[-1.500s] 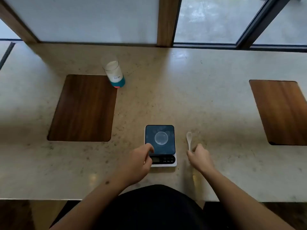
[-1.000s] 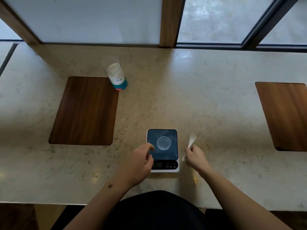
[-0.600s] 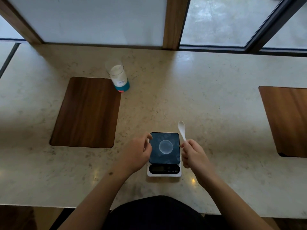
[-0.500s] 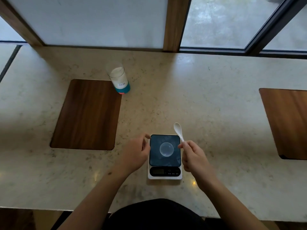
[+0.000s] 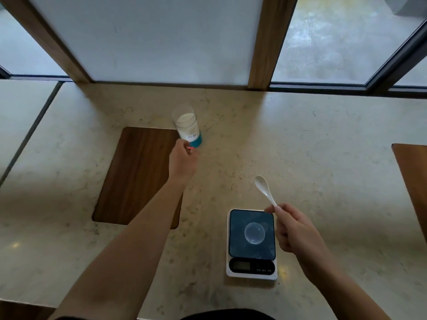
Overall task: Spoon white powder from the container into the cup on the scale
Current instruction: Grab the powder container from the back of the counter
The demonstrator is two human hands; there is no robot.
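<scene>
One clear container (image 5: 187, 127) stands upright on the pale stone surface (image 5: 300, 144), just past the far right corner of a dark wooden inlay (image 5: 138, 176). It is a tall cylinder with a teal base, a small white label on its side, and an open top; white powder (image 5: 184, 118) fills most of it. Its long axis runs vertical, mouth upward.

One white spoon (image 5: 265, 190) is held in the right hand (image 5: 293, 229), pinched at the handle's end between thumb and fingers, the rest of the hand curled closed. The spoon is off the surface, beyond the far right corner of the scale. Its long axis runs diagonally, bowl pointing away and to the left, handle toward the person. The bowl looks empty.

One small digital scale (image 5: 251, 243) lies near the front edge of the surface, with a dark square platform, a white body and a display strip nearest the person. One clear round cup (image 5: 254, 233) sits at the middle of the platform, seen from above; it looks empty.

The left hand (image 5: 183, 161) is stretched out to the container's base, fingers loosely curled, fingertips at or just short of the teal band; whether they touch it cannot be told.

A second wooden inlay (image 5: 413, 181) shows at the right edge.
</scene>
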